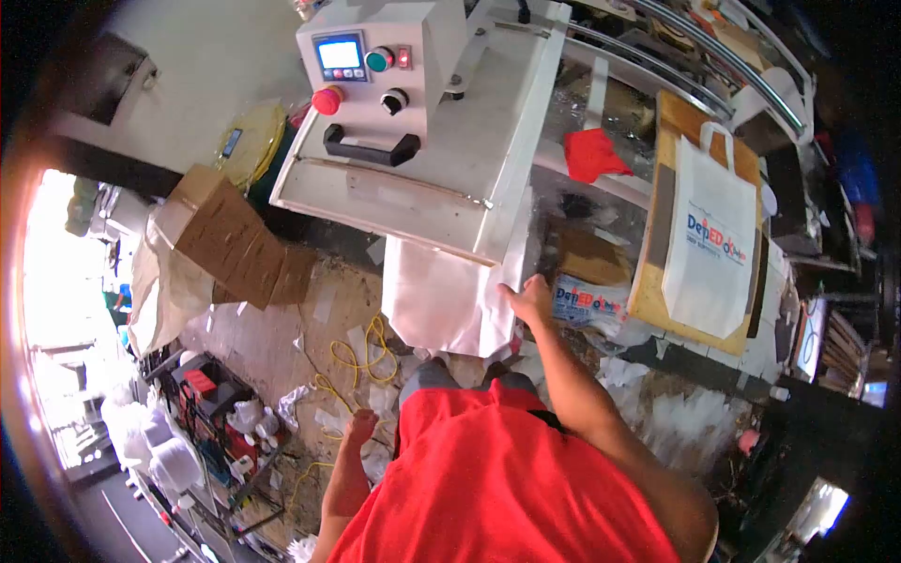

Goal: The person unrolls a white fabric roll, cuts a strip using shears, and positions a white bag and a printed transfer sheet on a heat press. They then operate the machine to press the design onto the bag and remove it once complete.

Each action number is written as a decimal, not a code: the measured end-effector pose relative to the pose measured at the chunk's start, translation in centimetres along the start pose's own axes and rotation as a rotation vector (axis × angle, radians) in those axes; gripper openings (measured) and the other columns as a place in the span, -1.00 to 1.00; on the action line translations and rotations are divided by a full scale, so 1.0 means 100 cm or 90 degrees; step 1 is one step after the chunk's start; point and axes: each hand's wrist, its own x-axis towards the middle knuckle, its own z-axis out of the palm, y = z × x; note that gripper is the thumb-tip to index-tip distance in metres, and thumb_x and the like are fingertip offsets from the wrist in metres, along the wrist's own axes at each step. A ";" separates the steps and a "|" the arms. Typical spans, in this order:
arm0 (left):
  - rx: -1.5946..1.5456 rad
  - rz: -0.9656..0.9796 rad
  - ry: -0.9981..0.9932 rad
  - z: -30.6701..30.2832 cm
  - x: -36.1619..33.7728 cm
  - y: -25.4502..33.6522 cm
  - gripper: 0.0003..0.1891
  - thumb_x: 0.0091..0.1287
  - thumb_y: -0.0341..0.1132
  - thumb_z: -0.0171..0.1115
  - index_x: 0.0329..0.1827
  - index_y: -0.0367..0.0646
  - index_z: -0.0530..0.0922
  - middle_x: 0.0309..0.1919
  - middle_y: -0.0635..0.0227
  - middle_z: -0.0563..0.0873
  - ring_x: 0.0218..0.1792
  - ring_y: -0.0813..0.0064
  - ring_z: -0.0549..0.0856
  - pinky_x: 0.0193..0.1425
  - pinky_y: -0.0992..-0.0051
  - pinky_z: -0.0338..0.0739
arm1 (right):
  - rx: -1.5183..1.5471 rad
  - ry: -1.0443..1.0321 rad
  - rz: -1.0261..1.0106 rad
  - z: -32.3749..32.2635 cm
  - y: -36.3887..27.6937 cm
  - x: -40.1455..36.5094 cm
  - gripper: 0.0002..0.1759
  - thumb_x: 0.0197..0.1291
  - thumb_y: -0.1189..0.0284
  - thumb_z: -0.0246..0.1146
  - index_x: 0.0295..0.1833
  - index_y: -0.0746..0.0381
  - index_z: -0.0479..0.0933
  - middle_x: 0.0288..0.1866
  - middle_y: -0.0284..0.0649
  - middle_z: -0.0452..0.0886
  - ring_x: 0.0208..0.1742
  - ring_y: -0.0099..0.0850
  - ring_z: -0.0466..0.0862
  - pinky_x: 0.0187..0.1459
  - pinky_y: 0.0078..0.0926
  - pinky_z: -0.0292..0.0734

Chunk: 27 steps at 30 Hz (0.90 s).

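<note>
White fabric (pixel 432 296), which looks like a tote bag, hangs down from under the front edge of a heat press (pixel 394 192). My right hand (pixel 530 302) is at the right side of this fabric, fingers curled and thumb against its edge, seemingly pinching it. Low beside my left leg is my left hand (pixel 360 427), loosely closed with nothing visible in it. The press carries a control box (pixel 385 66) with a lit display, a red stop button (pixel 327 100) and a black handle (pixel 372 147).
At right, a printed white tote bag (pixel 710 249) lies on a wooden board (pixel 648 291). More printed bags (pixel 587 302) sit lower, beside the press. Red cloth (pixel 595 156) lies on the frame. Cardboard boxes (pixel 221 235), yellow cord (pixel 361 361) and scraps occupy the left floor.
</note>
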 end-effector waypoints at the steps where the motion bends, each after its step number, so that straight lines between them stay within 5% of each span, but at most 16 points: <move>1: -0.062 -0.065 -0.048 0.017 -0.006 -0.014 -0.63 0.27 0.00 0.23 -0.16 -0.11 0.74 -0.34 0.09 0.78 -0.20 0.11 0.79 -0.05 0.18 0.63 | -0.048 0.000 0.019 0.016 0.000 0.005 0.05 -0.10 -0.22 0.51 0.20 0.50 0.47 0.10 0.21 0.65 0.08 0.05 0.70 0.13 -0.13 0.60; 4: -0.167 -0.158 -0.022 0.031 -0.054 -0.009 -0.63 0.26 0.00 0.25 -0.17 -0.14 0.73 -0.37 0.10 0.77 -0.23 0.26 0.79 -0.08 0.25 0.63 | 0.003 0.007 0.121 0.041 0.000 0.017 -0.07 -0.14 -0.19 0.54 0.05 0.47 0.59 0.03 0.29 0.67 0.12 0.10 0.68 0.15 -0.10 0.57; 8: -0.319 -0.237 0.057 0.080 -0.096 -0.048 -0.59 0.25 -0.03 0.29 -0.11 -0.22 0.74 -0.27 0.14 0.82 -0.23 0.42 0.79 -0.08 0.34 0.65 | 0.151 -0.117 0.173 -0.002 -0.024 0.005 -0.24 -0.11 -0.05 0.55 -0.12 0.49 0.65 -0.10 0.26 0.72 -0.02 0.10 0.75 0.04 -0.14 0.64; 11: -0.339 -0.245 0.101 0.101 -0.116 -0.050 -0.55 0.25 -0.12 0.34 0.07 -0.28 0.71 -0.23 0.21 0.83 -0.31 0.42 0.78 -0.11 0.37 0.66 | 0.085 0.006 0.118 0.021 0.008 0.012 -0.36 -0.01 0.06 0.48 -0.11 0.47 0.62 -0.06 0.29 0.69 0.01 0.12 0.72 0.09 -0.04 0.60; 13: -0.412 -0.356 0.008 0.083 -0.138 -0.010 -0.52 0.25 -0.15 0.36 0.15 -0.27 0.68 -0.24 0.18 0.83 -0.24 0.38 0.78 -0.03 0.37 0.66 | 0.130 0.070 0.149 0.019 0.015 0.010 -0.47 0.01 0.19 0.42 -0.09 0.46 0.59 -0.07 0.29 0.69 0.01 0.16 0.71 0.08 -0.06 0.60; 17: -0.417 -0.179 0.174 0.130 -0.128 -0.026 -0.59 0.29 -0.17 0.32 0.07 -0.29 0.71 -0.26 0.20 0.82 -0.27 0.49 0.77 -0.13 0.42 0.64 | 0.271 0.047 0.067 0.023 0.053 0.007 -0.58 0.05 0.34 0.35 -0.04 0.42 0.56 -0.08 0.17 0.71 -0.05 0.06 0.73 0.01 -0.12 0.63; 19: -0.551 -0.141 0.071 0.144 -0.101 -0.037 -0.61 0.40 -0.11 0.24 0.15 -0.18 0.65 -0.15 0.20 0.80 -0.16 0.32 0.77 -0.03 0.32 0.63 | 0.720 -0.141 0.089 -0.014 0.050 -0.030 -0.63 0.09 0.46 0.31 0.02 0.38 0.54 -0.09 -0.01 0.70 -0.12 -0.13 0.73 -0.04 -0.20 0.65; 22: -0.868 0.002 -0.101 0.092 -0.106 0.060 -0.33 0.52 0.18 0.03 0.55 -0.01 0.27 0.25 0.06 0.63 0.12 0.11 0.70 0.24 0.12 0.56 | 0.804 -0.270 0.089 -0.089 0.033 -0.109 -0.52 0.15 0.54 0.29 0.21 0.35 0.43 0.04 -0.12 0.65 -0.04 -0.24 0.69 0.04 -0.24 0.63; 24: -1.039 -0.055 -0.200 0.062 -0.102 0.127 -0.18 0.50 0.35 -0.09 0.63 0.01 0.07 0.41 0.04 0.47 0.27 0.14 0.61 0.36 0.06 0.47 | 0.841 -0.261 0.073 -0.111 0.041 -0.149 -0.49 0.16 0.54 0.29 0.25 0.34 0.42 0.06 -0.13 0.64 0.00 -0.24 0.68 0.08 -0.24 0.62; 27: -1.161 0.243 -0.346 0.005 -0.120 0.220 -0.15 0.49 0.34 -0.07 0.61 -0.13 0.13 0.44 0.05 0.44 0.31 0.11 0.58 0.39 0.14 0.47 | 0.853 -0.281 0.026 -0.152 0.044 -0.208 -0.45 0.20 0.54 0.27 0.33 0.31 0.39 0.10 -0.13 0.63 0.10 -0.24 0.66 0.16 -0.24 0.58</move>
